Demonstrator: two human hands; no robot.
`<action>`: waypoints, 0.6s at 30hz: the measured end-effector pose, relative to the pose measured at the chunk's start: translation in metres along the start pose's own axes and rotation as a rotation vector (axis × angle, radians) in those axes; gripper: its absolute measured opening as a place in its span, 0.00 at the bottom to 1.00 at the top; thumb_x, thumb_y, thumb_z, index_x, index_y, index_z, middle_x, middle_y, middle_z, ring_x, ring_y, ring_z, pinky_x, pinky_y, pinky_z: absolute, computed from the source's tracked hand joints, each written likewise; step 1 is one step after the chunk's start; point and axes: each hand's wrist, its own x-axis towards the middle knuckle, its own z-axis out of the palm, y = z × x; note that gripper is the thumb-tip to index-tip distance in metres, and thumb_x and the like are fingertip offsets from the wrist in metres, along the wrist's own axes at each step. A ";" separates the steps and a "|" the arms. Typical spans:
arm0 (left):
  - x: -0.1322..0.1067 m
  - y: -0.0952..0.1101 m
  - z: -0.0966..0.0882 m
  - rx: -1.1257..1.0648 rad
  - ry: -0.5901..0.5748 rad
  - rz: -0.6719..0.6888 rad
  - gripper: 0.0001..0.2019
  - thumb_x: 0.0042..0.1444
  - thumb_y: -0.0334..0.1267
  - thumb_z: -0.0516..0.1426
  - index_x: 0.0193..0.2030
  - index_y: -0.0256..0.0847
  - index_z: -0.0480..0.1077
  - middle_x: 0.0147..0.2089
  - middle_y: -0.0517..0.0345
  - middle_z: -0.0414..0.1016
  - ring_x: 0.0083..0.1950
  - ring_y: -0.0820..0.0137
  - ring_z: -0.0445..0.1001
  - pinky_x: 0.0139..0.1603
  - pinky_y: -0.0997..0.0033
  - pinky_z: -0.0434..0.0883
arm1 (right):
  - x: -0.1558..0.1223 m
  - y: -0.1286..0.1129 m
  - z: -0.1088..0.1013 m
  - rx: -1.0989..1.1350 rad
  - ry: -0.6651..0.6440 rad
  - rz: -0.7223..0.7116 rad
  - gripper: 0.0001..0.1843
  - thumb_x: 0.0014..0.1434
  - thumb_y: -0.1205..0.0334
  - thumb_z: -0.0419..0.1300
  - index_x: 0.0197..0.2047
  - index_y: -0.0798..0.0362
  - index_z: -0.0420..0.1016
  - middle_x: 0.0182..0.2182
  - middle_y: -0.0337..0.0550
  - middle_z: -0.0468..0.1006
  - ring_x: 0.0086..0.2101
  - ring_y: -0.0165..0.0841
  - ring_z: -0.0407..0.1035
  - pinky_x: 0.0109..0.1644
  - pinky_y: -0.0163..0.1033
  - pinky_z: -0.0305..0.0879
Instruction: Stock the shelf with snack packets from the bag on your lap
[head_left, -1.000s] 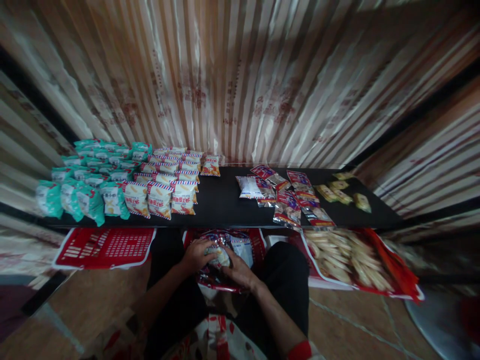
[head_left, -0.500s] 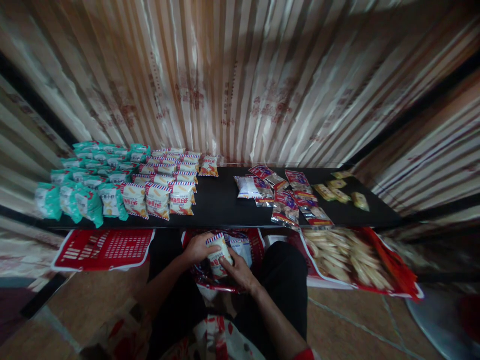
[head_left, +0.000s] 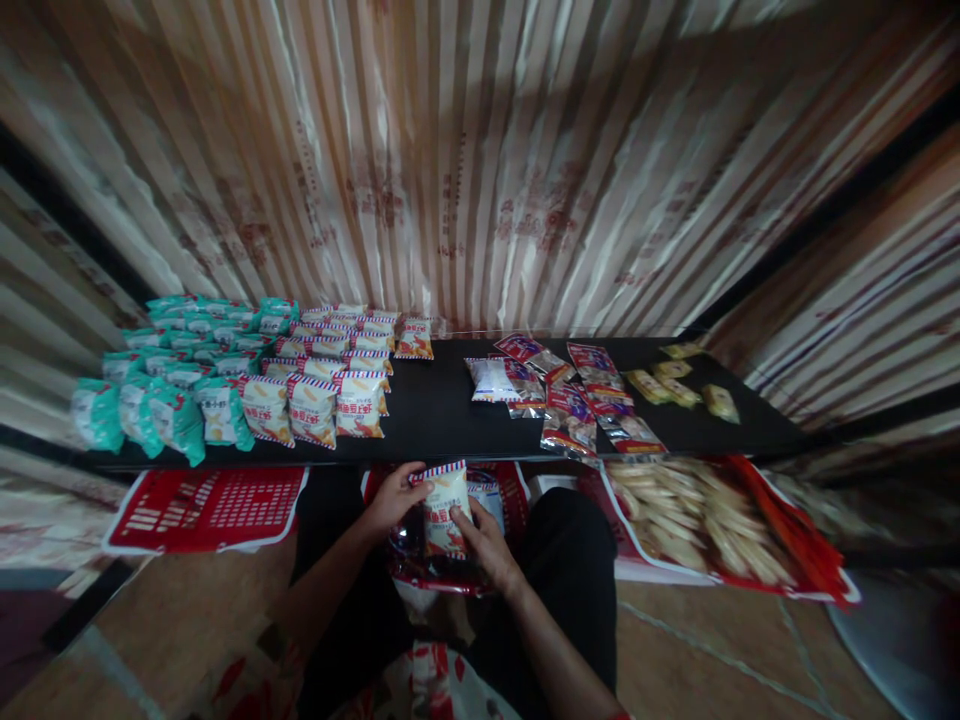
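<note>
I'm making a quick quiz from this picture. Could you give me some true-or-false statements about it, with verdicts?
1. The left hand and right hand hold one striped-edge packet. True.
2. The teal packets are at the black table's left end. True.
3. The small yellow ones lie left of the purple-red ones. False: the yellow packets lie right of the purple-red packets.
4. The held packet lies on the table. False: it is above the red basket between the knees.

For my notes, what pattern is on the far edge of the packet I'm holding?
Red, white and blue stripes on the packet, seen in the head view.
</note>
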 end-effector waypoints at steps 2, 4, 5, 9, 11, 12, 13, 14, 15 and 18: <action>-0.002 0.000 0.005 -0.058 0.065 -0.027 0.33 0.42 0.50 0.65 0.54 0.37 0.65 0.37 0.55 0.77 0.39 0.67 0.76 0.41 0.69 0.71 | 0.001 -0.001 0.000 0.050 0.006 0.007 0.31 0.48 0.39 0.62 0.47 0.53 0.73 0.40 0.45 0.79 0.41 0.42 0.73 0.49 0.47 0.67; -0.005 0.002 0.012 -0.146 0.079 -0.008 0.32 0.42 0.50 0.66 0.53 0.38 0.66 0.41 0.52 0.78 0.44 0.64 0.76 0.44 0.67 0.71 | 0.002 -0.002 0.000 0.086 0.014 0.006 0.31 0.48 0.38 0.61 0.48 0.54 0.73 0.39 0.46 0.80 0.40 0.42 0.73 0.47 0.47 0.68; -0.007 0.004 0.015 -0.195 0.059 0.009 0.31 0.42 0.51 0.66 0.51 0.38 0.67 0.44 0.50 0.77 0.47 0.63 0.75 0.46 0.66 0.71 | 0.002 -0.002 0.000 0.100 0.019 0.004 0.32 0.48 0.38 0.61 0.48 0.54 0.73 0.39 0.46 0.80 0.40 0.42 0.73 0.47 0.47 0.68; -0.017 0.013 0.028 -0.281 -0.055 0.058 0.29 0.40 0.55 0.65 0.45 0.37 0.70 0.50 0.46 0.76 0.52 0.58 0.74 0.54 0.61 0.69 | 0.004 -0.004 -0.001 0.122 0.069 -0.002 0.30 0.49 0.39 0.61 0.47 0.54 0.74 0.40 0.47 0.80 0.41 0.44 0.73 0.47 0.48 0.69; -0.020 0.017 0.032 -0.288 -0.058 0.061 0.30 0.39 0.55 0.65 0.45 0.37 0.70 0.51 0.45 0.75 0.52 0.57 0.73 0.55 0.60 0.68 | 0.006 -0.006 -0.001 0.131 0.099 -0.008 0.29 0.49 0.39 0.61 0.46 0.53 0.74 0.40 0.47 0.80 0.41 0.44 0.73 0.46 0.48 0.69; -0.021 0.018 0.034 -0.284 -0.052 0.061 0.30 0.39 0.56 0.66 0.45 0.37 0.70 0.51 0.44 0.75 0.52 0.57 0.73 0.55 0.60 0.68 | 0.007 -0.007 -0.001 0.136 0.112 -0.013 0.28 0.49 0.39 0.61 0.46 0.52 0.74 0.40 0.46 0.80 0.40 0.44 0.74 0.45 0.48 0.69; -0.021 0.018 0.035 -0.274 -0.047 0.059 0.30 0.39 0.56 0.66 0.44 0.37 0.70 0.52 0.44 0.75 0.53 0.57 0.73 0.55 0.60 0.68 | 0.008 -0.009 -0.002 0.140 0.125 -0.018 0.28 0.49 0.39 0.60 0.45 0.52 0.74 0.39 0.46 0.80 0.40 0.44 0.74 0.45 0.48 0.69; -0.021 0.018 0.035 -0.259 -0.043 0.053 0.30 0.39 0.55 0.66 0.44 0.37 0.70 0.52 0.44 0.75 0.53 0.57 0.73 0.55 0.60 0.68 | 0.009 -0.010 -0.002 0.139 0.139 -0.020 0.28 0.49 0.39 0.60 0.45 0.51 0.74 0.39 0.46 0.80 0.39 0.44 0.74 0.44 0.48 0.69; -0.021 0.017 0.035 -0.245 -0.043 0.047 0.29 0.39 0.55 0.66 0.44 0.37 0.70 0.52 0.43 0.74 0.54 0.57 0.72 0.55 0.61 0.68 | 0.011 -0.011 -0.002 0.134 0.157 -0.019 0.28 0.49 0.38 0.59 0.44 0.51 0.74 0.38 0.46 0.80 0.39 0.44 0.74 0.44 0.48 0.69; -0.019 0.013 0.036 -0.228 -0.047 0.038 0.29 0.38 0.51 0.67 0.46 0.37 0.70 0.53 0.44 0.74 0.54 0.57 0.72 0.55 0.60 0.69 | 0.017 -0.016 -0.002 0.107 0.202 -0.019 0.27 0.50 0.37 0.58 0.43 0.50 0.75 0.38 0.46 0.81 0.40 0.45 0.73 0.44 0.48 0.69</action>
